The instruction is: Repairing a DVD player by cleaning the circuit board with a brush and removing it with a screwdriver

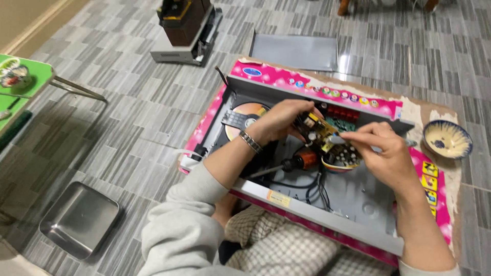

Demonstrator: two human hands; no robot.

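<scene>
An opened disc player chassis (358, 197) lies on a pink cardboard sheet (317, 84) over my lap. My left hand (279, 120), with a metal watch band at the wrist, holds a yellow-green circuit board (327, 138) lifted above the chassis. Over the board's right end, my right hand (381, 151) grips a thin grey tool (340, 139) whose tip touches the board. A screwdriver with an orange and black handle (299, 162) rests inside the chassis below the board. The disc tray with a shiny disc (248, 113) sits at the chassis' left.
A patterned ceramic bowl (446, 139) stands on the cardboard at the right. A steel tray (79, 220) lies on the tiled floor at lower left. A grey metal cover (295, 51) and a dark device (185, 28) sit farther back. A green stool (25, 76) is at left.
</scene>
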